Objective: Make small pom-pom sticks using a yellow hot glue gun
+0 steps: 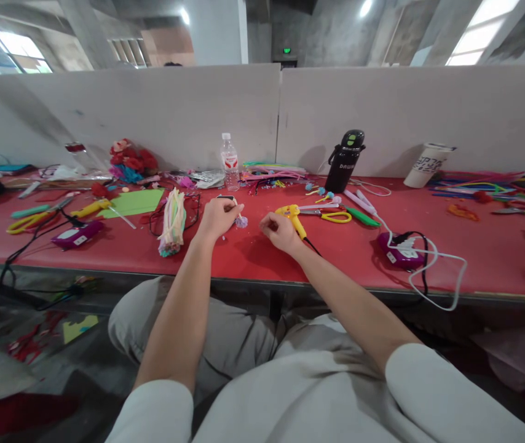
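Note:
My left hand (219, 216) rests on the red table (253, 252), its fingers pinched on a small fuzzy pompom piece (241, 221) with a pale stem. My right hand (277, 230) lies a little to the right, curled closed; what it holds, if anything, is hidden. A yellow glue gun (292, 216) lies just behind the right hand. A bundle of pastel pipe cleaners (173, 225) lies to the left of my left hand.
Yellow-handled scissors (331, 215), a black bottle (344, 161), a water bottle (230, 162), a white cup (425, 165), two purple power strips (401, 252) (77, 235) with cables, green paper (134, 202) and loose craft pieces cover the table. White partition behind.

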Demonstrator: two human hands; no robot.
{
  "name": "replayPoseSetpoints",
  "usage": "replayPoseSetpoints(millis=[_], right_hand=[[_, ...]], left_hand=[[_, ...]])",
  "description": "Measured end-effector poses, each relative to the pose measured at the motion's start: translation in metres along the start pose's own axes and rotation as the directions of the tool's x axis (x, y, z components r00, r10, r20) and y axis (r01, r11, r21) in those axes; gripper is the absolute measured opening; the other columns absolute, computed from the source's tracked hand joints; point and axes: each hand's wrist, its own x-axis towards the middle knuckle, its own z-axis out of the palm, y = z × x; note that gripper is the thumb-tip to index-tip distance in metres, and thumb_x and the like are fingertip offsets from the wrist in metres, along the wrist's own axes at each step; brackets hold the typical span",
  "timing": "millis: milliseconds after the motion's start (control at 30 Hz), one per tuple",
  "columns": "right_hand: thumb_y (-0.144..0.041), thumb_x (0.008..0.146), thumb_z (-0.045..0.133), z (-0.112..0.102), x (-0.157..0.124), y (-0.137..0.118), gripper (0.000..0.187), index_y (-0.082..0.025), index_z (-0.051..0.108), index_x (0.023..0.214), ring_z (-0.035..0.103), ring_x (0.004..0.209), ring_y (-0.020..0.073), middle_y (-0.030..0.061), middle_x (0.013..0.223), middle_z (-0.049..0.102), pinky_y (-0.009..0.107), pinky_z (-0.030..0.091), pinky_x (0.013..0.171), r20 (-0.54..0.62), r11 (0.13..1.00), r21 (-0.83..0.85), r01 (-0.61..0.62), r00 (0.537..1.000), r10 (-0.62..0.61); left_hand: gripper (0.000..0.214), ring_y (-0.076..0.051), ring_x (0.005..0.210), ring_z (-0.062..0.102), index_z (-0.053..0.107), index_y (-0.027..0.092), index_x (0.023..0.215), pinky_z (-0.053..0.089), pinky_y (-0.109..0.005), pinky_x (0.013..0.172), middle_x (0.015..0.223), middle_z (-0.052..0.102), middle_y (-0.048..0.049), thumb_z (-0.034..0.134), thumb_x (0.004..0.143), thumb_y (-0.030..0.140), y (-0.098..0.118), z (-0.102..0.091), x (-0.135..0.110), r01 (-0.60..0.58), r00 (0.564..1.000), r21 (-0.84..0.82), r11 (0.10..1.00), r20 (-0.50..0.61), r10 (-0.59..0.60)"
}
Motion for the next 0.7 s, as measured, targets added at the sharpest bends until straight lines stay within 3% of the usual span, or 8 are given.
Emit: replayPoseSetpoints(millis=[100, 300, 533, 700], right_hand=[[-0.025, 0.077, 0.056, 0.0019, 0.0011, 0.0032, 0.016, -0.016, 0.067, 0.084, 0.061, 0.072, 0.0164, 0.0066, 0.081, 0.067, 0.032, 0.050, 0.071, -0.035, 1.000, -0.030, 0.007, 0.999, -0.008], [-0.026, 0.084, 0.054, 0.0028, 0.0013, 0.0035, 0.020, -0.019, 0.073, 0.089, 0.066, 0.087, 0.0193, 0.0097, 0.094, 0.072, 0.034, 0.053, 0.082, -0.075, 0.989, -0.034, 0.144, 0.986, -0.146], [-0.035, 0.081, 0.065, 0.0032, 0.0004, 0.0034, 0.017, -0.019, 0.070, 0.080, 0.064, 0.067, 0.0172, 0.0040, 0.074, 0.071, 0.032, 0.052, 0.067, -0.070, 0.998, 0.024, -0.052, 0.996, 0.054], [-0.038, 0.081, 0.065, 0.0054, -0.0004, 0.0005, 0.020, -0.019, 0.066, 0.076, 0.059, 0.063, 0.0152, 0.0027, 0.070, 0.067, 0.029, 0.049, 0.063, -0.075, 0.999, -0.012, -0.047, 0.996, 0.046]], left_hand=[[0.036, -0.015, 0.059, 0.055, 0.065, 0.017, 0.061, 0.035, -0.026, 0.058, 0.058, 0.062, -0.0026, 0.057, 0.083, 0.045, 0.0001, 0.0007, -0.0002, -0.003, 1.000, 0.008, 1.000, 0.006, 0.003], [0.037, -0.015, 0.059, 0.053, 0.067, 0.015, 0.064, 0.035, -0.027, 0.060, 0.061, 0.062, -0.0031, 0.057, 0.083, 0.045, -0.0002, 0.0048, -0.0009, -0.020, 0.999, 0.012, 1.000, 0.043, 0.020], [0.038, -0.014, 0.057, 0.052, 0.068, 0.016, 0.066, 0.034, -0.028, 0.058, 0.061, 0.063, -0.0038, 0.056, 0.084, 0.047, 0.0004, 0.0075, -0.0020, -0.023, 0.995, -0.017, 1.000, 0.098, 0.024], [0.038, -0.014, 0.057, 0.052, 0.066, 0.016, 0.062, 0.034, -0.027, 0.057, 0.058, 0.061, -0.0037, 0.057, 0.083, 0.046, 0.0014, 0.0085, -0.0015, -0.041, 0.990, -0.035, 0.999, 0.136, 0.045]])
